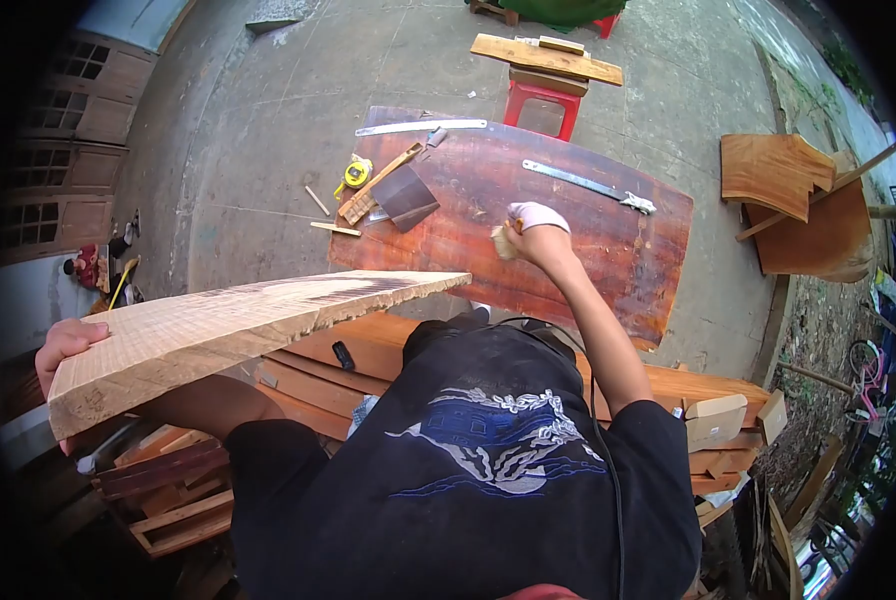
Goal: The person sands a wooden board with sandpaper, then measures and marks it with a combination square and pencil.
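A thick, pale wooden board point(238, 315) with a rough edge stretches from the left toward the middle. My left hand point(66, 355) grips its near left end, fingertips on the top face and the palm partly hidden. Over the reddish-brown tabletop point(458, 240), my right hand point(536, 235) is closed around a pale, bristle-like brush point(505, 243), with whitish cloth wrapped over part of the hand. The far end of the board reaches the table's near edge, to the left of my right hand.
On the table are a yellow tape measure point(358, 173), a wooden-handled tool point(380, 185), a dark square piece point(406, 198) and metal rulers point(578, 182). A red stool point(543, 108) with boards stands beyond. Slabs point(778, 175) lean at right; planks lie behind me. A person point(93, 268) sits far left.
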The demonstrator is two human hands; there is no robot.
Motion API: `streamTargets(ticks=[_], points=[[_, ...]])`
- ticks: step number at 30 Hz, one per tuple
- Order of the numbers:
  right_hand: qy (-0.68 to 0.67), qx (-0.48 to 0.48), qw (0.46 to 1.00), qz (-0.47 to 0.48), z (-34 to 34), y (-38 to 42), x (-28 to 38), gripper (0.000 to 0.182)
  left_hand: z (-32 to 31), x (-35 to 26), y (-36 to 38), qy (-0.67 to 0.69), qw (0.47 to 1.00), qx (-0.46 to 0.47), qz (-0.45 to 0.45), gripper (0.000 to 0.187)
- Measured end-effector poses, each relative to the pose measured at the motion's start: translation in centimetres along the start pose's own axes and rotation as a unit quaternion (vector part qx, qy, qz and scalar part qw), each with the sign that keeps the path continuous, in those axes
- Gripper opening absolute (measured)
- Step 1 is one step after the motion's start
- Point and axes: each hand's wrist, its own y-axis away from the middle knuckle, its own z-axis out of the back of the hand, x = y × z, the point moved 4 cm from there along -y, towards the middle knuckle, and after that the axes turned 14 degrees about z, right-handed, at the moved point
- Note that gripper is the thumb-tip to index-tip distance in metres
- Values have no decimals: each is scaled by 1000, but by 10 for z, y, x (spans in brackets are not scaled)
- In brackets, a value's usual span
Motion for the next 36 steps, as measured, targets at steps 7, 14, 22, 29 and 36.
streamTargets(ticks=[7,14,22,29,36], points=[[-220,-74,972,-41,26,8,-8,21,-38,-33,-25,-124,992,7,-3,88],[-66,-60,993,-80,44,22,-6,23,-108,-61,-72,-260,965,-25,-40,43],[-103,-50,989,-95,41,48,-32,26,-199,-82,-134,-343,922,-81,-161,31],[-54,-56,991,-107,31,82,-41,21,-229,-84,-159,-337,918,-60,-201,35],[-96,-46,994,0,28,110,-45,21,-247,-86,-169,-268,932,-64,-235,63]])
